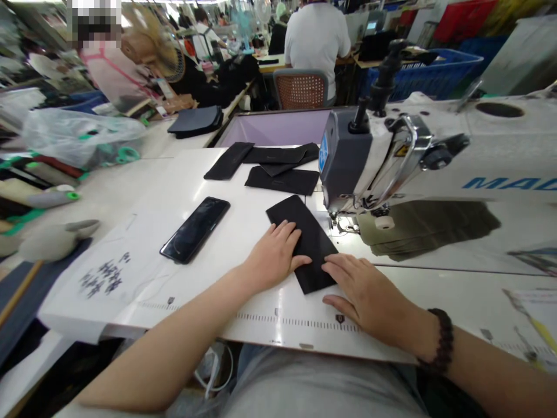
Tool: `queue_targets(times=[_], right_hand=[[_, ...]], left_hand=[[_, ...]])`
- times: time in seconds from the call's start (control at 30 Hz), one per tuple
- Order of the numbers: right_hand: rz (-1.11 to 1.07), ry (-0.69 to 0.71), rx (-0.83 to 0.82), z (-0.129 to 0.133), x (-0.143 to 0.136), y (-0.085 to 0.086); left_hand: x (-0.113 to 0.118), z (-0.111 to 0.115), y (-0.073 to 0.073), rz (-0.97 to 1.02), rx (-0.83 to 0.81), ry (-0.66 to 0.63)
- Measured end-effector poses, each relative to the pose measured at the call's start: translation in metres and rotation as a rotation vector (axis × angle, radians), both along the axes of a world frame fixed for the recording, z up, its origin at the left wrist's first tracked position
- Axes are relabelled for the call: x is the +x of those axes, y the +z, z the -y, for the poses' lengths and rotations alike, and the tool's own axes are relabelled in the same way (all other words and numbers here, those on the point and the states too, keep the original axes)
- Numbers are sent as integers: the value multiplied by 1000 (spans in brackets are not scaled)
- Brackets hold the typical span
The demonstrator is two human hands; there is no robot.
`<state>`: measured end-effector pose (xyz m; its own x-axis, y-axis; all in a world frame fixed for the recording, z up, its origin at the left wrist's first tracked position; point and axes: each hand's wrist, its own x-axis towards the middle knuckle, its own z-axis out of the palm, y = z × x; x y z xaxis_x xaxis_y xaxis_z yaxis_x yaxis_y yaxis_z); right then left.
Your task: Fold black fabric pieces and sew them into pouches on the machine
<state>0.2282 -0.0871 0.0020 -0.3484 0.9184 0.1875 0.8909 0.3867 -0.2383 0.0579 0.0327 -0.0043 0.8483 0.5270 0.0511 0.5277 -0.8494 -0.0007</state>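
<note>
A flat black fabric piece [308, 232], roughly rectangular, lies at a slant on the white sewing table in front of the needle area. My left hand [276, 255] rests on its left edge, fingers flat and thumb spread apart. At its right edge, my right hand [369, 296] touches the piece with stretched fingertips; the thumb lies apart on the table. Just beyond the piece stands the sewing machine head [348, 157], its presser foot [343, 223] near the upper right of the fabric. Neither hand is closed around anything.
Several black fabric pieces [282, 180] lie behind. A phone [195, 229] rests left; olive fabric pieces [426, 226] lie under the machine arm. Farther left are a plastic bag [78, 136] and thread cones [43, 191]. A person in white [317, 35] sits beyond a chair [301, 88].
</note>
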Motion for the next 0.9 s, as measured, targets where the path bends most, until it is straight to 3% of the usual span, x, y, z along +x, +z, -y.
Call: queue_targets(times=[0.13, 0.27, 0.4, 0.57, 0.9], right_hand=[[41, 209, -5, -19, 30, 4], [-22, 283, 55, -33, 45, -4], [-90, 255, 96, -33, 50, -11], [-13, 101, 61, -30, 56, -12], [-5, 28, 15, -34, 54, -15]], left_hand=[[34, -25, 5, -42, 1, -108], [51, -25, 15, -37, -64, -268], [50, -21, 11, 21, -77, -293], [47, -23, 4, 64, -65, -289], [52, -32, 7, 57, -86, -284]])
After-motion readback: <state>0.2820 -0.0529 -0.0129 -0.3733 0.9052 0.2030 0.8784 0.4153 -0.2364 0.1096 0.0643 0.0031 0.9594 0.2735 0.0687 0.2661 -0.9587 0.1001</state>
